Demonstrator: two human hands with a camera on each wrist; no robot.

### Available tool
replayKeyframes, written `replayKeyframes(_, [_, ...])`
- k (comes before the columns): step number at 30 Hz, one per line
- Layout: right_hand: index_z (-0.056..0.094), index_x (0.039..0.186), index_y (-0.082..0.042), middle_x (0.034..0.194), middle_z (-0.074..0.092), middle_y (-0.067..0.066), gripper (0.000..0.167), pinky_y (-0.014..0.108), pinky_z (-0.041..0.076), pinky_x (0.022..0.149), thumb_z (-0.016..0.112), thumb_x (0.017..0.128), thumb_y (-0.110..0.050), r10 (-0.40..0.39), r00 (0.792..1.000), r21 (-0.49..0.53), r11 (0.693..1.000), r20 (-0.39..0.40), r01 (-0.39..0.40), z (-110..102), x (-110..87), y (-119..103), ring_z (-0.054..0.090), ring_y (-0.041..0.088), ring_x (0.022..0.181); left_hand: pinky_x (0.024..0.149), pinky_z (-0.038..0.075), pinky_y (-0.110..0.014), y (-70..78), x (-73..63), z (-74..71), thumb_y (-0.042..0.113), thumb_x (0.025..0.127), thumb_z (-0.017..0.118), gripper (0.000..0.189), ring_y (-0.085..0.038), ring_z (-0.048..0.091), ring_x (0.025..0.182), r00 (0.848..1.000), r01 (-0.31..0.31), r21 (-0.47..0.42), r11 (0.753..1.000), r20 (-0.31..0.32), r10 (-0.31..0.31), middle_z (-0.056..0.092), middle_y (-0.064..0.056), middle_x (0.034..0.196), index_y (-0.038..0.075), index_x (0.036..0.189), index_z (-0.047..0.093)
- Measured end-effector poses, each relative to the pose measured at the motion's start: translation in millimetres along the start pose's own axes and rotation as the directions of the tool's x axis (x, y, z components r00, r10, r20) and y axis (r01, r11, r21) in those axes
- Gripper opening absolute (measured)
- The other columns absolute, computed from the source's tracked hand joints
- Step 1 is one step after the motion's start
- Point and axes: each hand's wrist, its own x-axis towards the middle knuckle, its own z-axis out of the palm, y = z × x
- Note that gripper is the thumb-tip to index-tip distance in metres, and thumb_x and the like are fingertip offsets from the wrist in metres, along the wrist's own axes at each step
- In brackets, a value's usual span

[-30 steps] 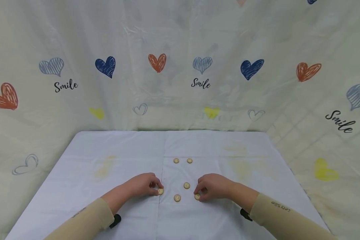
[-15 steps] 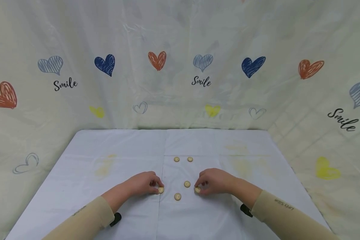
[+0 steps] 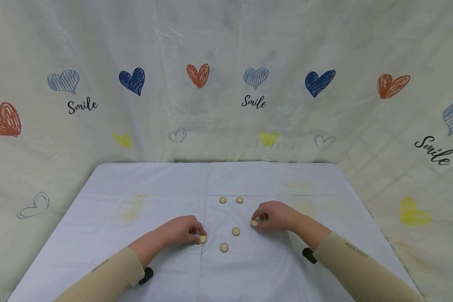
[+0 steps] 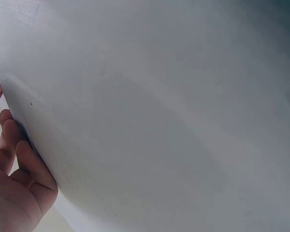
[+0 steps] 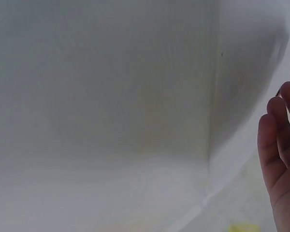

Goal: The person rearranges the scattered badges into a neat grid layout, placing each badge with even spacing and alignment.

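Note:
My left hand (image 3: 181, 230) pinches a small round wooden disc (image 3: 203, 239) between thumb and fingertips, low at the tabletop. In my right hand (image 3: 274, 215), another such disc (image 3: 254, 222) is held at the fingertips, farther back and to the right. Between the hands lie two more discs, one nearer (image 3: 224, 247) and one slightly farther (image 3: 236, 231). Each is tan with a ring and a small dark mark that is too small to read. Both wrist views show curled fingers at the frame edge, with the discs hidden.
A pair of matching discs, left (image 3: 222, 200) and right (image 3: 240, 200), lies farther back on the white-covered table (image 3: 136, 239). Behind the table hangs a pale curtain (image 3: 222, 117) printed with hearts. A dark device (image 3: 310, 255) is by the right wrist.
My right hand has moved away from me and slightly right, carrying its disc from beside the near discs. The left hand and the other discs have stayed in place.

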Motion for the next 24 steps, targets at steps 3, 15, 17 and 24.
replayKeyframes(3, [0.077,0.101,-0.025,0.078,0.057,-0.013,0.014,0.031,0.046,0.071,0.075,0.087,-0.026,0.041,0.999,0.010,0.999,-0.017,-0.041,-6,6.8,9,0.051,0.008,0.073,0.073,0.045,-0.028,-0.2,-1.0,-0.4,0.023,0.085,0.079,0.017,-0.007,0.051,0.078,1.000,0.000,-0.001,1.000,-0.005,0.000,0.054,0.014,0.083,0.031,0.101,0.077])
replayKeyframes(15, [0.077,0.105,-0.020,0.078,0.057,-0.005,0.019,0.034,0.043,0.072,0.077,0.087,-0.027,0.218,0.975,0.007,0.976,-0.052,-0.218,-16,37.1,46,0.051,0.013,0.075,0.074,0.044,-0.027,-2.6,-0.5,0.2,0.026,0.086,0.078,0.017,-0.007,0.051,0.078,1.000,0.024,-0.001,1.000,-0.002,-0.024,0.054,0.013,0.083,0.033,0.101,0.077])
replayKeyframes(17, [0.077,0.105,-0.020,0.078,0.058,-0.005,0.019,0.034,0.043,0.072,0.076,0.088,-0.027,0.220,0.974,-0.006,0.975,-0.053,-0.220,-15,39.8,50,0.052,0.014,0.075,0.073,0.044,-0.027,-2.9,0.2,0.6,0.026,0.085,0.078,0.017,-0.007,0.050,0.077,1.000,0.021,-0.002,1.000,-0.002,-0.021,0.054,0.013,0.083,0.032,0.101,0.077])
replayKeyframes(24, [0.076,0.109,-0.019,0.078,0.057,-0.006,0.022,0.034,0.042,0.072,0.076,0.088,-0.025,0.189,0.979,-0.015,0.982,-0.074,-0.191,-13,41.6,52,0.051,0.013,0.074,0.073,0.044,-0.028,0.0,-0.4,0.0,0.025,0.085,0.079,0.017,-0.008,0.050,0.077,1.000,0.015,-0.005,1.000,-0.005,-0.015,0.053,0.013,0.083,0.031,0.101,0.078])
